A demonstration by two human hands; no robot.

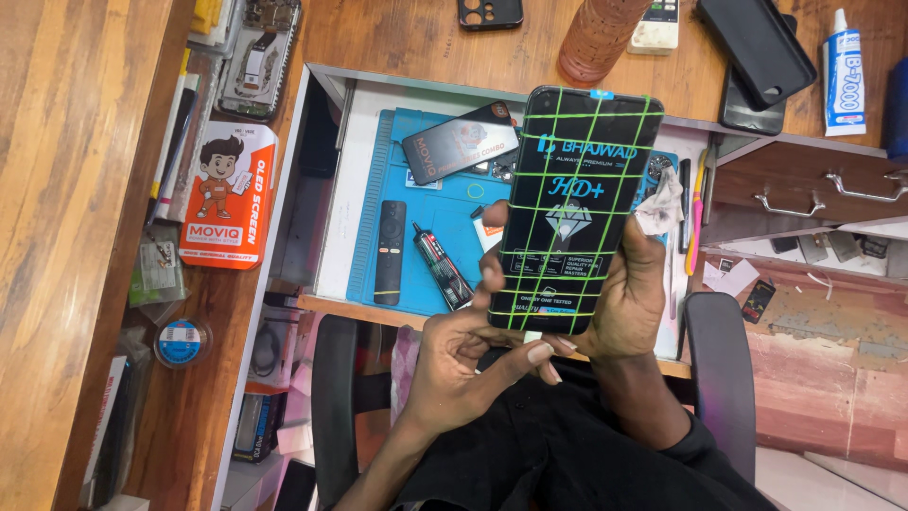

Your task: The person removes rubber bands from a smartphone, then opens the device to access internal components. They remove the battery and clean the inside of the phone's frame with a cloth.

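I hold a black phone (572, 208) upright in front of me, its screen film printed white and crossed by thin green rubber bands. My right hand (629, 298) wraps its lower right side and back. My left hand (463, 364) grips the bottom left corner, thumb under the bottom edge and fingertips on the left side.
Below lies a blue work mat (445, 255) carrying a black remote (389, 251), a dark glue tube (443, 268) and a black screen part (461, 142). An orange box (227, 194) lies left. A white glue tube (844, 71), phone cases (757, 43) and open drawers (804, 189) sit right.
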